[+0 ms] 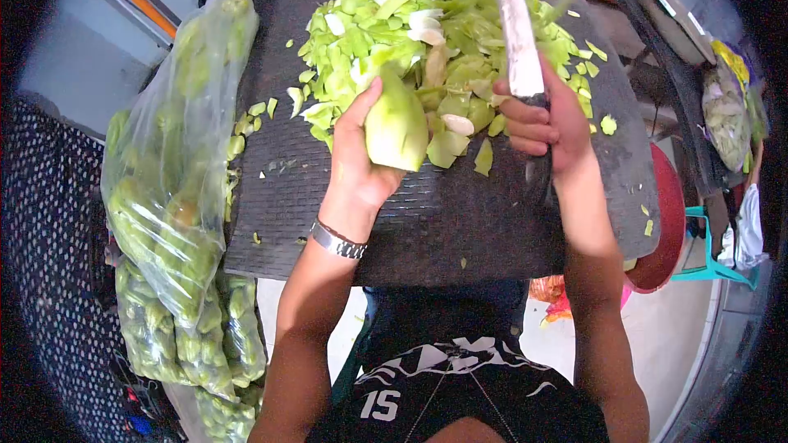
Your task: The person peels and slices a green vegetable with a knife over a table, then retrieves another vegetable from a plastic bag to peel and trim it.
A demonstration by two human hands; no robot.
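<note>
Pale green fruit (396, 127) sits in the left hand (361, 148), held over the near edge of the pile, its cut end towards the person. The thumb lies along its left side and the hand is partly open, curved round the fruit; the other fingers are mostly hidden beneath it. The right hand (554, 119) is closed round the dark handle of a knife (519, 41), with the fingers curled and touching the handle; where the thumb presses is hard to tell. The blade points up and away, smeared whitish. Beyond both hands, green peelings (361, 41) heap on the dark mat (304, 197), with loose bits scattered around. Left of the mat stands a clear bag (176, 164) of green produce.
</note>
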